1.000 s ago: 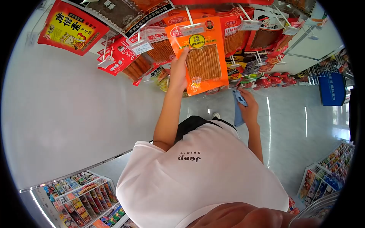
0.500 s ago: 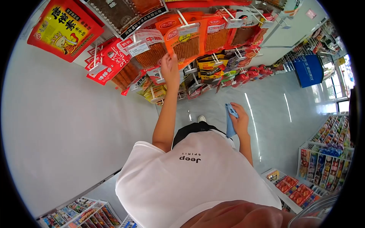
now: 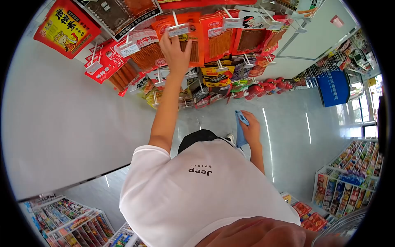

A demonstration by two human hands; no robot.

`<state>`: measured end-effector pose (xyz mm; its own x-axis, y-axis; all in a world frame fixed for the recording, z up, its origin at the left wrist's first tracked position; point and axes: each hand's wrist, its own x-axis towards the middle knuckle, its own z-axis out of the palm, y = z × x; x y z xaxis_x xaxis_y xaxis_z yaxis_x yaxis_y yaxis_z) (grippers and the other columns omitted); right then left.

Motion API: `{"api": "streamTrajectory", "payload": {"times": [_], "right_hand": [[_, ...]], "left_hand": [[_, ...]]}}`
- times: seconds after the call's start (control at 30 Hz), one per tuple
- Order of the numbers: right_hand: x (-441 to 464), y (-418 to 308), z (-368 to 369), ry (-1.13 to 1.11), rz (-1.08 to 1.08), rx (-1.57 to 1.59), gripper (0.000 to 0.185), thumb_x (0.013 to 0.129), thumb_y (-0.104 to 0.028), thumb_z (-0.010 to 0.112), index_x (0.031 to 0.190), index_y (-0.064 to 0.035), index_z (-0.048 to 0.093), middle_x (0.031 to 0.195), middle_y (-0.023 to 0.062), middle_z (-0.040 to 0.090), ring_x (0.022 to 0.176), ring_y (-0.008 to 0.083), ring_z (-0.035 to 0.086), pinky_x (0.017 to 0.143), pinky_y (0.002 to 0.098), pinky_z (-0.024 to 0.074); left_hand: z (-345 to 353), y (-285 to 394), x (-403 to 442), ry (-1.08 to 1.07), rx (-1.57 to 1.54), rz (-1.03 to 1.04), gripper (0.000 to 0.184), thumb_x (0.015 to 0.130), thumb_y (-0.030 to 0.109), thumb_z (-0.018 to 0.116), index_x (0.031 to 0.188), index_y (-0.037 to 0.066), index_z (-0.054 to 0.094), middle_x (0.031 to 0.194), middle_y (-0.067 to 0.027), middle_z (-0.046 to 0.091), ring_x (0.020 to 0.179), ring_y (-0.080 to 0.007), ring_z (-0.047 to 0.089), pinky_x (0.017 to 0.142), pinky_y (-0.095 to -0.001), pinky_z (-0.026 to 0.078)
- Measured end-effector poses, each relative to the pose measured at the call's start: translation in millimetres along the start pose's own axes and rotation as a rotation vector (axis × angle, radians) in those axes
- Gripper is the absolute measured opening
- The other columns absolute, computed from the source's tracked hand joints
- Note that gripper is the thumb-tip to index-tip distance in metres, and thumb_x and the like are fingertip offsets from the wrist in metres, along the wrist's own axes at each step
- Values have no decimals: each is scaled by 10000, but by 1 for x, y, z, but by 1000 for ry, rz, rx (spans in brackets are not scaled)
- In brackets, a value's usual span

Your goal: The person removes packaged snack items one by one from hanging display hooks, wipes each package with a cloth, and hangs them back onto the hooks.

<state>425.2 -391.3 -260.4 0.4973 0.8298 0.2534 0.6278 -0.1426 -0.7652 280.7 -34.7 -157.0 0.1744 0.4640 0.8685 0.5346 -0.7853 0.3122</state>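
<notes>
My left hand (image 3: 176,53) reaches up to the hanging snack packets. Its fingers lie over an orange snack packet (image 3: 195,39), just under a price tag holder (image 3: 178,30), with the thumb spread apart. Whether the fingertips press on the packet or the tag is hard to tell. Left of the hand hangs a red-topped packet (image 3: 148,55) of brown strips; on the right is another red packet (image 3: 217,41). Lower down, over the floor, my right hand (image 3: 251,128) is closed around a folded light blue cloth (image 3: 240,133), part of which hangs down.
More packets hang on lower hooks, including yellow-and-black ones (image 3: 216,74). A white panel (image 3: 78,136) stands at left. A blue bin-like object (image 3: 334,88) stands far right. Stocked shelves (image 3: 345,181) are at lower right, others (image 3: 70,218) at lower left. Grey floor (image 3: 288,136) lies between.
My left hand has moved up from the orange packet's lower edge to just below its price tag, its fingers spreading. The view has shifted slightly; my right hand still holds the cloth.
</notes>
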Motion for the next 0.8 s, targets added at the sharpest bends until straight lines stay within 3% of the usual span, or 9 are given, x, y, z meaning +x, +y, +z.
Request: {"api": "streamTrajectory", "payload": {"times": [0.1, 0.13, 0.23, 0.27, 0.37, 0.5, 0.7, 0.8], "right_hand": [[14, 17, -22, -38, -33, 10, 314, 775, -14, 689, 1089, -25, 677, 1183, 118, 678, 1060, 322, 651, 908, 358, 514], [17, 25, -29, -50, -37, 26, 314, 775, -14, 690, 1089, -23, 676, 1181, 117, 678, 1059, 323, 651, 907, 358, 514], [27, 53, -51, -83, -63, 26, 319, 774, -14, 692, 1093, -19, 673, 1175, 119, 679, 1058, 325, 651, 907, 358, 514], [28, 63, -59, -94, -73, 16, 322, 774, -15, 693, 1095, -18, 672, 1174, 120, 680, 1059, 326, 652, 908, 359, 513], [32, 94, -80, -126, -59, 15, 336, 773, -17, 697, 1108, -17, 669, 1169, 129, 679, 1058, 330, 651, 908, 362, 513], [38, 122, -103, -198, -50, 9, 350, 776, -20, 697, 1125, -23, 668, 1157, 141, 679, 1043, 339, 654, 900, 369, 516], [51, 146, -118, -259, -69, 1, 333, 789, -19, 688, 1121, -27, 671, 1137, 150, 681, 1029, 351, 655, 888, 375, 516], [61, 150, -121, -264, -65, 17, 312, 802, -13, 679, 1113, -25, 674, 1111, 157, 685, 1012, 353, 658, 882, 375, 514]], "left_hand": [[6, 8, 6, -42, 89, -63, 622, 860, 242, 770, 1364, 0, 497, 1404, -248, 378, 1270, -427, 364, 1016, -550, 377], [7, 17, 5, -6, 163, -94, 613, 865, 251, 769, 1356, 2, 496, 1345, -236, 408, 1212, -377, 439, 991, -513, 408], [27, 36, -11, 13, -216, -319, 549, 889, 270, 756, 1326, 30, 525, 1267, -160, 449, 1131, -280, 505, 920, -459, 468], [40, 31, -21, -63, -232, -260, 578, 904, 284, 748, 1359, 40, 489, 1235, -117, 445, 1086, -211, 540, 909, -412, 496], [61, 53, -32, -161, -348, -377, 615, 913, 295, 741, 1391, 37, 453, 1247, -114, 435, 1114, -220, 533, 915, -407, 498], [84, 59, -40, -37, -320, -576, 709, 890, 319, 757, 1417, 8, 399, 1258, -168, 448, 1184, -291, 507, 990, -417, 471], [99, 61, -40, -64, -113, -498, 823, 847, 351, 797, 1436, -32, 369, 1387, -221, 395, 1276, -329, 472, 1026, -441, 447], [108, 60, -33, -34, -299, -704, 820, 823, 364, 819, 1392, -52, 401, 1357, -215, 442, 1224, -316, 524, 1009, -432, 463]]}}
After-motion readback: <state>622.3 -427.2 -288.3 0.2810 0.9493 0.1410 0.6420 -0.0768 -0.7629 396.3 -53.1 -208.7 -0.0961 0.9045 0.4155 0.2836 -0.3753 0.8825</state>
